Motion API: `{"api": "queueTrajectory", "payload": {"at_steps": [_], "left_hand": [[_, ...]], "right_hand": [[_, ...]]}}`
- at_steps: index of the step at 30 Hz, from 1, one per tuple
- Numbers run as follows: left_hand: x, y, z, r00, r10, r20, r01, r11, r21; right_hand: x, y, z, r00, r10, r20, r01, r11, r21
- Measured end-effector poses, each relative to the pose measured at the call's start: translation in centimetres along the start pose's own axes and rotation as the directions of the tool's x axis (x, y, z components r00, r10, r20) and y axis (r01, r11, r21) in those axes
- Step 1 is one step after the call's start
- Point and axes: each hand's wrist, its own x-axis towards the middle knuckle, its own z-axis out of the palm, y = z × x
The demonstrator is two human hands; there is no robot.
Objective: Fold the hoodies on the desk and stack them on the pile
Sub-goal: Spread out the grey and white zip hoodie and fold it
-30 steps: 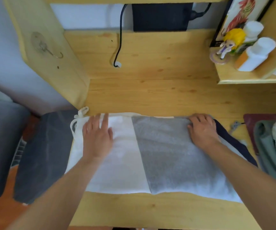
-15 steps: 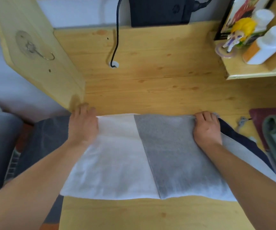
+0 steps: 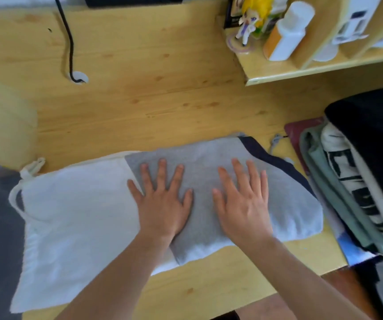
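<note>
While both palms lie flat on the cloth, the left hand (image 3: pixel 162 204) and the right hand (image 3: pixel 243 202) press side by side on the folded grey-and-white fabric hoodie (image 3: pixel 75 218), with all fingers straight and spread apart, so neither hand grips anything. Both hands rest on the grey panel of the hoodie, which is doubled over the white part; the left thumb side touches the border where grey meets white. The hoodie lies across the near edge of the light pine wooden desk (image 3: pixel 151 93), and its white end with the drawstring cord (image 3: pixel 32 166) hangs over the left edge of the desk. A dark navy strip of the same garment shows along the far right border of the grey panel. To the right, just beside the hoodie, stands the pile of folded clothes (image 3: pixel 356 195) (a green piece, a white one with black print, and a black one on top can be told apart). At the back of the desk a black cable (image 3: pixel 69 42) goes down into a round white hole. On the small wooden shelf (image 3: pixel 301 70) at the upper right stand a yellow-haired toy figurine (image 3: pixel 251 17) and a white plastic bottle with an orange label (image 3: pixel 287 35).
</note>
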Motion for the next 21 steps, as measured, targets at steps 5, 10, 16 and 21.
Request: {"api": "queueTrajectory", "payload": {"at_steps": [5,10,16,21], "left_hand": [[3.0,-2.2,-0.1,1.0,0.009,0.018,-0.009,1.0,-0.017],[3.1,-2.1,-1.9,0.998,-0.016,0.056,0.019,0.998,-0.063],[-9.7,-1.2,-1.1,0.981,0.194,-0.008,-0.194,0.98,-0.033],[-12.2,-10.9,1.5,0.997,-0.078,0.025,0.077,0.996,0.054]], "right_hand": [[-1.9,7.2,1.7,0.961,0.189,0.2,-0.157,0.974,-0.165],[-1.6,8.3,1.5,0.972,0.122,0.2,-0.098,0.987,-0.127],[-3.6,9.9,1.0,0.963,0.136,0.234,-0.091,0.977,-0.192],[-3.9,8.8,-0.6,0.959,0.171,0.228,-0.121,0.968,-0.22]]}}
